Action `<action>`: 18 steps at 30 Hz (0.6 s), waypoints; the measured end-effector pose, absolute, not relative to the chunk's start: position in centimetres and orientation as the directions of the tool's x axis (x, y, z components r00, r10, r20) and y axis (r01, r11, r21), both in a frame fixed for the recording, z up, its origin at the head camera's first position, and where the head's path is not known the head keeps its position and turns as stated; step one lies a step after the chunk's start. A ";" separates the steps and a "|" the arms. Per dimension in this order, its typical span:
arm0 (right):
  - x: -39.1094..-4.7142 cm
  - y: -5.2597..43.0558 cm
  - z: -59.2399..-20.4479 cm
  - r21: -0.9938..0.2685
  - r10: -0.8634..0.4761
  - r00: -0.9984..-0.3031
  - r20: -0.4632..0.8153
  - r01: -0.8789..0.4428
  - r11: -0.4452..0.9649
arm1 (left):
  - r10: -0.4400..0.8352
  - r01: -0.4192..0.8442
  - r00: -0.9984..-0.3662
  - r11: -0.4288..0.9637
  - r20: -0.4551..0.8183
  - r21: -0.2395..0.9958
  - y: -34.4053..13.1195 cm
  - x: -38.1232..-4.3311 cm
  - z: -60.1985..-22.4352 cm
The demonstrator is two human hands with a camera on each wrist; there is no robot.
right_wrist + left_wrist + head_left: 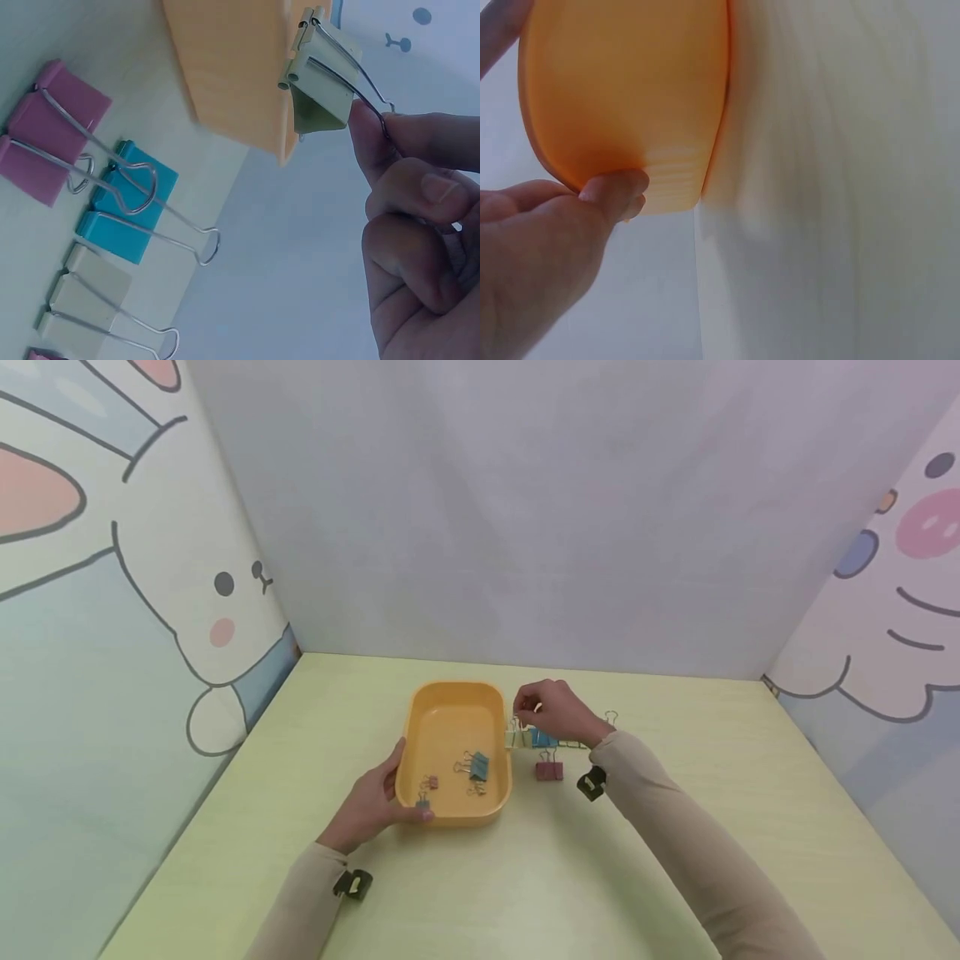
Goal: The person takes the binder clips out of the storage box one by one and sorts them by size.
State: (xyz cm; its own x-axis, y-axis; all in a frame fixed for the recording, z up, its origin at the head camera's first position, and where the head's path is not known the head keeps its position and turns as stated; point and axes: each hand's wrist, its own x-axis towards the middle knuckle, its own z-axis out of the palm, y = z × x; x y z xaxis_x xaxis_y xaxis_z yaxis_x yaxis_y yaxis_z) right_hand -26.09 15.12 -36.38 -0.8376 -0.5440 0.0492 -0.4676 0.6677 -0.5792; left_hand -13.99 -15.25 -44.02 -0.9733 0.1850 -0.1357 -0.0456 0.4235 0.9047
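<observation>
My left hand [369,803] grips the orange plastic tray [453,697] at its near left corner, the thumb over the rim. The left wrist view shows those fingers on the tray wall [630,90]. My right hand [558,710] pinches a pale yellow-green binder clip [326,82] by its wire handle, up beside the tray's right wall. Below that hand stand a blue binder clip [131,202], a pink binder clip [64,131] and a cream binder clip [86,292]. In the tray lie a teal binder clip [477,767] and several small clips [432,782].
The pale wood-grain table [480,885] reaches to a plain light curtain [495,527] at the back. Cartoon-printed panels flank it on both sides. A wire clip handle [611,717] shows behind my right wrist, its clip partly hidden.
</observation>
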 end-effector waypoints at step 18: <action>-25.6 20.4 -38.6 -0.589 -0.459 -0.886 0.067 -0.406 0.699 | 0.161 -0.066 -0.975 0.436 -0.150 0.898 -15.2 -14.0 -44.3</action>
